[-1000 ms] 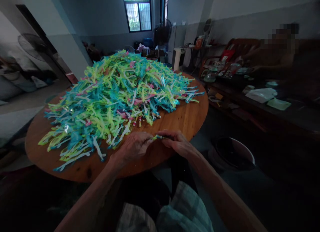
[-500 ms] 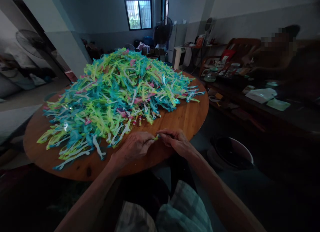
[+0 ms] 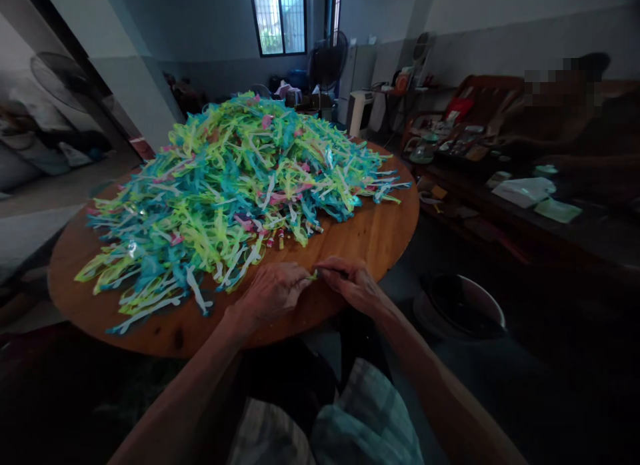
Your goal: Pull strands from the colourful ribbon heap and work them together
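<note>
Near the front edge of the round table, my left hand (image 3: 280, 285) is closed, its thumb and forefinger pinching a small yellow-green piece (image 3: 313, 275). Only a tip of that piece shows, so its kind is unclear. My right hand (image 3: 349, 278) faces it just to the right, fingers pinched together close to the piece. Whatever is between the right fingertips is too small to make out. Beyond both hands rises a big heap of thin plastic strips (image 3: 215, 191), yellow-green, blue, white and pink. A few short, small bits (image 3: 281, 238) lie at the heap's front edge.
The heap rests on a round wooden table (image 3: 370, 231). A bucket (image 3: 463, 308) stands on the floor to the right. Further right, a person sits behind a dark low table (image 3: 500, 211) with jars and papers. Standing fans (image 3: 327, 61) and a window (image 3: 280, 21) are at the back.
The camera's view has shifted very slightly. Both hands stay pinched together at nearly the same spot, with the small yellow-green piece still between them. The seated person's arm has moved.
</note>
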Demonstrator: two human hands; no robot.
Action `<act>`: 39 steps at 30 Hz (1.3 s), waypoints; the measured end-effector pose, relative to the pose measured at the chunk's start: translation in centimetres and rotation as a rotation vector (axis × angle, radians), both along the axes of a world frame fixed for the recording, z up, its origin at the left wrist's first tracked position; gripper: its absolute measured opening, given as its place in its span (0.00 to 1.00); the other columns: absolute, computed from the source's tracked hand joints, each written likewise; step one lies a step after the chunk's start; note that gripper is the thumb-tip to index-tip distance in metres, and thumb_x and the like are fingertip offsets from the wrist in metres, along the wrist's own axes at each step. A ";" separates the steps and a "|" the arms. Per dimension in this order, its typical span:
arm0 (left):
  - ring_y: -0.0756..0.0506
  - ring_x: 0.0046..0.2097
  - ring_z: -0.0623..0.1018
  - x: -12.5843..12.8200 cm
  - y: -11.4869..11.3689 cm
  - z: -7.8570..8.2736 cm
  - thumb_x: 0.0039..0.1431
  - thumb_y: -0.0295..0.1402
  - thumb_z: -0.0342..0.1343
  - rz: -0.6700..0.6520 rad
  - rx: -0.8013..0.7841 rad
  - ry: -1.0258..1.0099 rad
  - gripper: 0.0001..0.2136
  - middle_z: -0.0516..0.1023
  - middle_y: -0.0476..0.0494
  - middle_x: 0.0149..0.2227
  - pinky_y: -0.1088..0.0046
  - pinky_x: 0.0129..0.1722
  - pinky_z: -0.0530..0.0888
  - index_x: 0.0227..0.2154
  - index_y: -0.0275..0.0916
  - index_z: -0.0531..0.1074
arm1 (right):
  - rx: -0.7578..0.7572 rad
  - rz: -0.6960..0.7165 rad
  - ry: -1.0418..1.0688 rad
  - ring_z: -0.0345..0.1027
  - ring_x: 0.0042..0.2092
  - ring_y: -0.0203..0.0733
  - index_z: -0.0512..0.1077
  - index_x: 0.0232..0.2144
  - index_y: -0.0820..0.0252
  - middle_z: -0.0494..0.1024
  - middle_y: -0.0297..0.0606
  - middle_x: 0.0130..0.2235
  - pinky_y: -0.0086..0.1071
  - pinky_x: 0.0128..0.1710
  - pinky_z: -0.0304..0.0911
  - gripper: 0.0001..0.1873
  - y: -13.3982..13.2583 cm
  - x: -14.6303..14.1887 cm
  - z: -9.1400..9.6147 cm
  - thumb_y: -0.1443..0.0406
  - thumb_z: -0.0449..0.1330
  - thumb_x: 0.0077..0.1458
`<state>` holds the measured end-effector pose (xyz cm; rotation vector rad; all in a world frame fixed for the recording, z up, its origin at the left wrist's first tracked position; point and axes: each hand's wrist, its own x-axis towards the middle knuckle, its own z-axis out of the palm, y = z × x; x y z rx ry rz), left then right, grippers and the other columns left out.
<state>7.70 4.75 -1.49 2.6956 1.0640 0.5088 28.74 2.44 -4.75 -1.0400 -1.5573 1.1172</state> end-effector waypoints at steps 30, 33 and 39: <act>0.49 0.28 0.66 1.0 -0.4 0.3 0.64 0.28 0.47 -0.042 -0.025 0.022 0.12 0.67 0.51 0.23 0.69 0.30 0.55 0.24 0.38 0.66 | 0.180 -0.241 -0.193 0.67 0.32 0.40 0.77 0.32 0.60 0.76 0.38 0.30 0.32 0.34 0.60 0.17 -1.3 -0.9 -0.6 0.56 0.56 0.64; 0.49 0.26 0.65 1.0 -0.5 0.7 0.63 0.27 0.48 -0.026 -0.011 0.070 0.12 0.67 0.49 0.22 0.68 0.29 0.54 0.22 0.39 0.65 | 0.225 -0.229 -0.249 0.68 0.33 0.41 0.76 0.32 0.58 0.77 0.38 0.31 0.33 0.35 0.61 0.16 -1.3 -1.0 -1.1 0.57 0.54 0.65; 0.48 0.27 0.66 1.1 -0.6 0.8 0.60 0.24 0.48 -0.034 0.015 0.143 0.10 0.69 0.47 0.24 0.67 0.28 0.54 0.24 0.38 0.67 | 0.251 -0.219 -0.248 0.66 0.30 0.40 0.75 0.31 0.59 0.75 0.38 0.28 0.33 0.33 0.58 0.15 -1.4 -1.0 -0.9 0.57 0.55 0.65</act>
